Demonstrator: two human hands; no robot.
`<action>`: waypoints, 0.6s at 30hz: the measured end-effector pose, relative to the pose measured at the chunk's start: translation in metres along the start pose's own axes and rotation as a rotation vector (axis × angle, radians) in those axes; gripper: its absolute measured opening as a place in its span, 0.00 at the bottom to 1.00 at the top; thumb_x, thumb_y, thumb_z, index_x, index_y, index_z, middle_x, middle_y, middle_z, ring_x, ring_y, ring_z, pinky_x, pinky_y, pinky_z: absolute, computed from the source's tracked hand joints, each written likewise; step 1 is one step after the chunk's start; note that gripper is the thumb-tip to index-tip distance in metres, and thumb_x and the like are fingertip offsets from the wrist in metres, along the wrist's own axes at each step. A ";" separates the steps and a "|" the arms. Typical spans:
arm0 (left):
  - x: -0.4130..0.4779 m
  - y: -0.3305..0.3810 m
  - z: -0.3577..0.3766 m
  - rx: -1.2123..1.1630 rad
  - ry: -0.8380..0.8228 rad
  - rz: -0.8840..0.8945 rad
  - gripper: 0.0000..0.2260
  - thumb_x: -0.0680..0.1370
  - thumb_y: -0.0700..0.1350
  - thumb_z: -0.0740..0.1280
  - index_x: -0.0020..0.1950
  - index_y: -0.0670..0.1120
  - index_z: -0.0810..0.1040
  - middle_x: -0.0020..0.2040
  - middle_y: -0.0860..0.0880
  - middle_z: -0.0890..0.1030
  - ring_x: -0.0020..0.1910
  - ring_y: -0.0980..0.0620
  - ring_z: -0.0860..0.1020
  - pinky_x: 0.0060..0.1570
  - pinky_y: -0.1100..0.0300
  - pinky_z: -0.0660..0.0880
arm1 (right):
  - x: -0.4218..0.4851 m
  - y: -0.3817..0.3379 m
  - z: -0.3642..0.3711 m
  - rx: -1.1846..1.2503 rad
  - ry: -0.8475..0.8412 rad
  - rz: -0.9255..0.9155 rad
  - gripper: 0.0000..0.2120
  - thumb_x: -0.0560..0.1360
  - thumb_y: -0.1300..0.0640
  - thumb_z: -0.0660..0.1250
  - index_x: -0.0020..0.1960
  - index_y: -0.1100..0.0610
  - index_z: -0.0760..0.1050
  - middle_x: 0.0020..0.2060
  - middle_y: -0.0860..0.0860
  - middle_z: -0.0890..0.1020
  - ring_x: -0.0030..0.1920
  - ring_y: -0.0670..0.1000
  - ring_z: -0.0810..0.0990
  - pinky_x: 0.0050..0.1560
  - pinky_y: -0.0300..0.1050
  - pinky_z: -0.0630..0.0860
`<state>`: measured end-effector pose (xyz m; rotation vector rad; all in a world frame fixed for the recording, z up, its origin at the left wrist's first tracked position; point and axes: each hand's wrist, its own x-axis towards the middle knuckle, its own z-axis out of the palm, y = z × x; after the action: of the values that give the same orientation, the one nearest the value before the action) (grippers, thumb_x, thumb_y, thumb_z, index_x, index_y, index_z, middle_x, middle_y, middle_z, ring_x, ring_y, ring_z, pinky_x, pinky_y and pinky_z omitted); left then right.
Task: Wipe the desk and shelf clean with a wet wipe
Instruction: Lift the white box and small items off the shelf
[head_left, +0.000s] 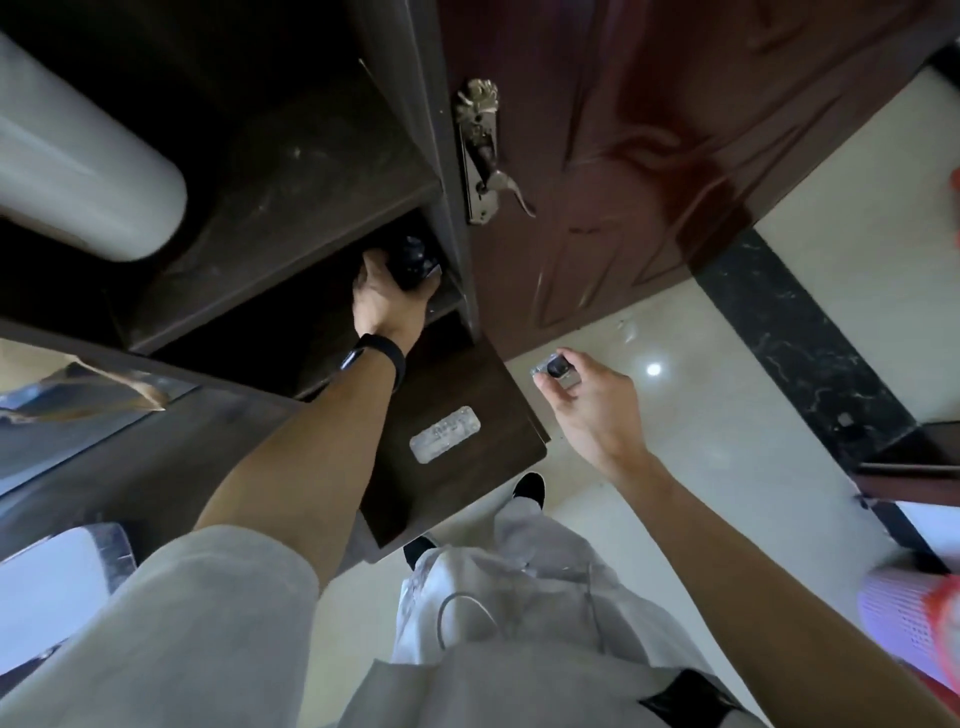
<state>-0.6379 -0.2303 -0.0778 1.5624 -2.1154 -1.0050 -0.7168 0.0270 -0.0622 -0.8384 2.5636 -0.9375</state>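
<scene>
Left fingers (432, 280) round black object (414, 258), dusty shelf (311, 171) beside door (623, 130)

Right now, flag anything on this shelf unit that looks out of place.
Pale dust streaks the dark wooden shelf board, and a silver foil blister pack lies loose on the low dark wooden ledge.

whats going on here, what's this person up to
A person stands at a dark shelf unit beside a door. Their left hand reaches into a lower compartment and grips a dark crumpled thing. The right hand holds a small silver and black object over the floor.
</scene>
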 end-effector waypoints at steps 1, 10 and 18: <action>-0.006 0.000 -0.002 -0.016 0.007 0.005 0.30 0.69 0.61 0.75 0.62 0.45 0.72 0.61 0.45 0.78 0.61 0.44 0.76 0.58 0.48 0.76 | 0.001 -0.003 -0.002 -0.008 -0.009 -0.019 0.18 0.75 0.46 0.71 0.59 0.56 0.80 0.40 0.50 0.86 0.40 0.50 0.84 0.45 0.38 0.76; -0.115 -0.040 -0.062 -0.053 0.012 0.053 0.24 0.71 0.56 0.77 0.61 0.48 0.73 0.55 0.52 0.78 0.53 0.53 0.78 0.49 0.64 0.74 | -0.003 -0.053 0.012 -0.085 -0.275 -0.203 0.17 0.75 0.41 0.68 0.58 0.50 0.80 0.38 0.41 0.84 0.35 0.36 0.80 0.35 0.25 0.72; -0.211 -0.134 -0.154 -0.148 0.151 -0.201 0.21 0.69 0.58 0.77 0.56 0.56 0.72 0.50 0.61 0.76 0.47 0.61 0.75 0.44 0.76 0.68 | -0.058 -0.127 0.071 -0.067 -0.408 -0.397 0.11 0.71 0.44 0.73 0.51 0.45 0.81 0.33 0.41 0.83 0.35 0.39 0.81 0.36 0.31 0.71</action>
<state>-0.3747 -0.1087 -0.0333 1.7430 -1.7700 -1.0453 -0.5851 -0.0516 -0.0276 -1.4291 2.1254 -0.6879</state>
